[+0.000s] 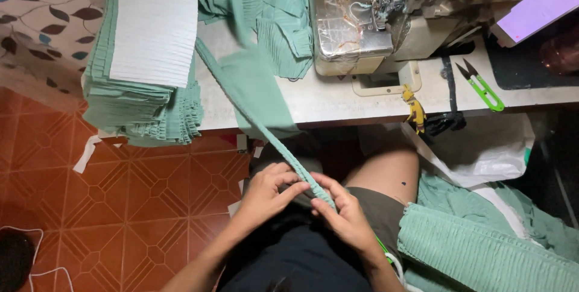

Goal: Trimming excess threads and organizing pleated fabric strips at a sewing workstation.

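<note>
A long green pleated fabric strip (259,114) runs from the table down to my lap. My left hand (268,192) pinches its lower end from the left. My right hand (344,213) grips the same end from the right, fingers closed over the folded edge. Both hands meet above my lap, below the table's front edge. The strip's upper part is blurred where it hangs over the table edge.
A tall stack of green pleated pieces (142,102) topped by a white ribbed sheet (154,24) sits at the table's left. A sewing machine (368,18) stands at the back, green thread snips (482,87) to its right. More green fabric (482,250) lies at lower right.
</note>
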